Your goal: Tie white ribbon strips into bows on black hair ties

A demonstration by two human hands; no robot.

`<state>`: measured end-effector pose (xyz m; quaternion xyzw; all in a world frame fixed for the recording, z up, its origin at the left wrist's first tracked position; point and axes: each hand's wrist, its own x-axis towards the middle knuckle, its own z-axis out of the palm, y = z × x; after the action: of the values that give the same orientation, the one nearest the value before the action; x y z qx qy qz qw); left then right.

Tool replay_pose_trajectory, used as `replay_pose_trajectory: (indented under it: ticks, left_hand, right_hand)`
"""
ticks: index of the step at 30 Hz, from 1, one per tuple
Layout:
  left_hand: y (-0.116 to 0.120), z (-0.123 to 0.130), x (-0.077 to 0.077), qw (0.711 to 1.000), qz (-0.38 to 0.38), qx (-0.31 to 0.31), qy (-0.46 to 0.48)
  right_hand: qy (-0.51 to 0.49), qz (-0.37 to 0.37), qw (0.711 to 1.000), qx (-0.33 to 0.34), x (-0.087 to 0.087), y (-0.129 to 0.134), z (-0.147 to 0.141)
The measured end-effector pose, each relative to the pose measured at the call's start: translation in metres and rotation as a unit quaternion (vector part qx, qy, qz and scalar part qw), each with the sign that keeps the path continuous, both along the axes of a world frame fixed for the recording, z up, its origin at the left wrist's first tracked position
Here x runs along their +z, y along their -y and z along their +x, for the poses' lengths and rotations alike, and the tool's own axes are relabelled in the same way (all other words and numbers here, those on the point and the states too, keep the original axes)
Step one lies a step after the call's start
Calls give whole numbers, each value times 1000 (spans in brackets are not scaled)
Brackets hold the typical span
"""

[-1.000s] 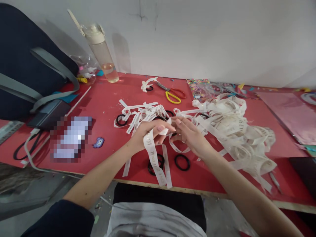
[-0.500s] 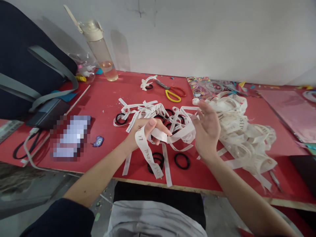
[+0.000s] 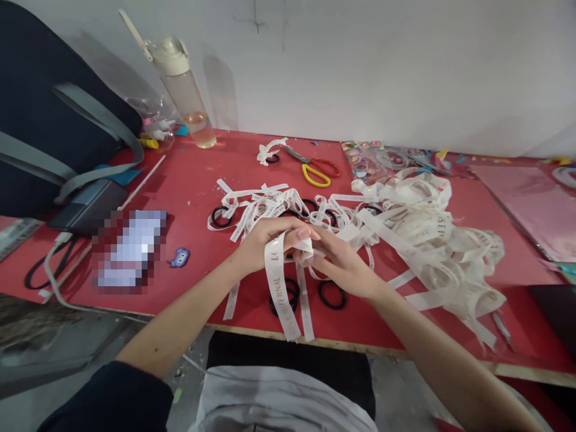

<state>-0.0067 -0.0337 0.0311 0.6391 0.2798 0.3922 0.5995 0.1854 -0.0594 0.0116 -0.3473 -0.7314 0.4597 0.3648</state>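
Note:
A white printed ribbon [image 3: 279, 294] hangs from my left hand [image 3: 263, 241], its lower end reaching toward the table's front edge. My left thumb presses the ribbon where it folds over the fingers. My right hand [image 3: 345, 264] meets the left one, fingers bent around the ribbon's folded part; its fingertips are partly hidden. Beneath my hands lie black hair ties [image 3: 332, 295], some overlapping. Just beyond is a tangle of printed ribbon strips [image 3: 265, 204] with more black ties among them.
A large heap of white ribbon [image 3: 432, 234] spreads on the right. Scissors [image 3: 315, 169] with red and yellow handles lie farther back, beside a ribbon bow [image 3: 266, 153] on a black tie. A bottle [image 3: 191, 102], a phone [image 3: 132, 249] and a dark bag [image 3: 49, 114] occupy the left.
My right hand has come in from the right and down to meet my left hand at the ribbon. The ribbon's hanging end has dropped slightly lower.

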Motion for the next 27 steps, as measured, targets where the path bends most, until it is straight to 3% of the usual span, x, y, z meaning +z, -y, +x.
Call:
replay_pose_trajectory:
  ticks: [3, 5, 7, 10, 14, 17, 19, 23, 27]
  left_hand:
    - [-1, -2, -2, 1000, 29, 2, 9]
    - [-1, -1, -5, 999, 24, 1, 23]
    - [-2, 0, -7, 998, -14, 6, 56]
    - [-2, 5, -9, 984, -132, -18, 120]
    - [1, 9, -12, 938, -279, -166, 119]
    - [5, 9, -11, 911, -284, -293, 66]
    - [7, 8, -9, 898, -271, -346, 35]
    - [8, 5, -2, 895, -265, -358, 29]
    - [7, 3, 1, 908, -244, -341, 18]
  right_hand:
    - [-79, -105, 991, 38, 3, -2, -2]
    - [-90, -131, 987, 12, 5, -5, -2]
    - [-67, -97, 991, -58, 7, -9, -1]
    - [-36, -2, 981, -188, 10, -11, 3]
    - [-58, 76, 956, -277, 16, -9, 3]
    - [-85, 107, 946, -295, 20, -11, 0]
    - [-92, 116, 939, -311, 20, -15, -1]
    - [-56, 122, 951, -279, 13, -22, 2]
    - [-43, 121, 986, -108, 11, -19, 4]
